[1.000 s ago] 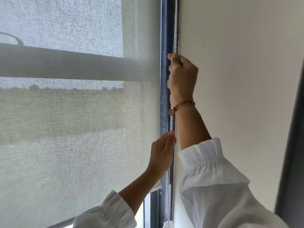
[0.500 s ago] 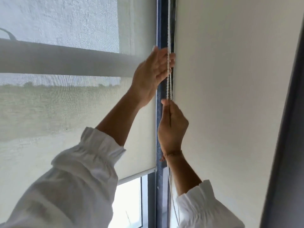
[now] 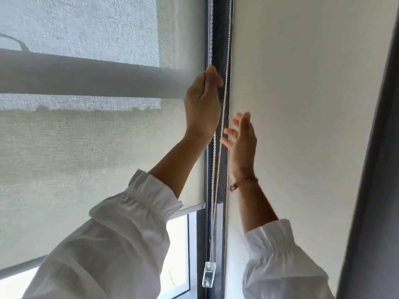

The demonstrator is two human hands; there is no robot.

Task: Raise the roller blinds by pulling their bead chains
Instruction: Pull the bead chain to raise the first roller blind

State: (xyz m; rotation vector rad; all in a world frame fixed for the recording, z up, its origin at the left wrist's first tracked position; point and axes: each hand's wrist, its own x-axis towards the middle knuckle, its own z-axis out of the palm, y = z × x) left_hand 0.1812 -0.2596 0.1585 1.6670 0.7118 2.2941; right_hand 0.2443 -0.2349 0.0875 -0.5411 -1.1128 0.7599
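The bead chain (image 3: pixel 218 160) hangs in two white strands down the dark window frame (image 3: pixel 220 29), between the sheer roller blind (image 3: pixel 97 147) on one side and a plain cream blind (image 3: pixel 302 104) on the other. The left hand (image 3: pixel 201 104) is raised beside the frame and pinches the strand nearer the sheer blind, thumb and fingertips closed on it at the top of the fist; that strand passes behind the palm and comes out again below the wrist. The right hand (image 3: pixel 241 139) is lower, on the far side of the frame, with fingers spread and loose, holding nothing; it is blurred, and whether a fingertip touches the second strand cannot be told. A bracelet (image 3: pixel 243 182) circles its wrist. Both strands end in a clear plastic weight (image 3: pixel 209 274) low on the frame. The sheer blind's bottom bar (image 3: pixel 190 209) shows just beside the frame; the rest is hidden by the left white sleeve (image 3: pixel 112 244).
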